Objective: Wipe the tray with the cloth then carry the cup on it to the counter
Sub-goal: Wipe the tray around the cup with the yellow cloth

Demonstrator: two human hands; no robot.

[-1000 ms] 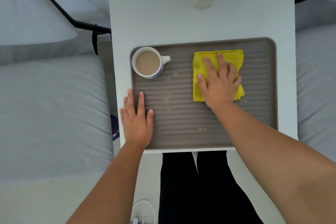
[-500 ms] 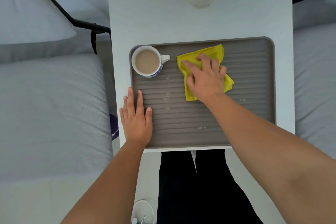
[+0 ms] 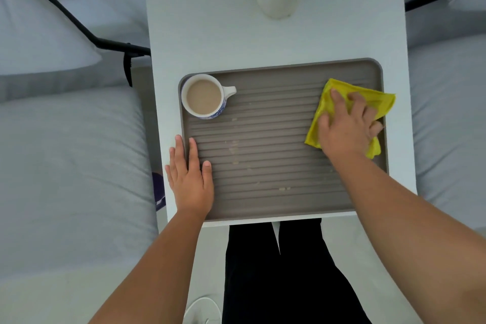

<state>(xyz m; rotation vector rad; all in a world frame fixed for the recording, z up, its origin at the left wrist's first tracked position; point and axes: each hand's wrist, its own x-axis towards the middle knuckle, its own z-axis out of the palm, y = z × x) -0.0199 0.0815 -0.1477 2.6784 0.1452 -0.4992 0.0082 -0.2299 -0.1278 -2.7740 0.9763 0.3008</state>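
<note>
Wiping is the step in hand: the right hand (image 3: 347,129) lies flat with fingers spread on the yellow cloth (image 3: 366,98), pressing it onto the tray (image 3: 263,202) at its right edge, where one cloth corner hangs past the rim. The left hand (image 3: 190,179) rests flat, fingers straight and together, over the tray's left rim, steadying it. Pale crumbs (image 3: 232,150) sit in the grooves around the middle, so strokes along the ribs, toward one edge, would likely clear them best. The cup (image 3: 203,96), full of milky drink, stands in the tray's far left corner; wiping should stop short of it. The white table (image 3: 210,29) leaves only narrow margins beside the tray, with open room beyond its far edge.
</note>
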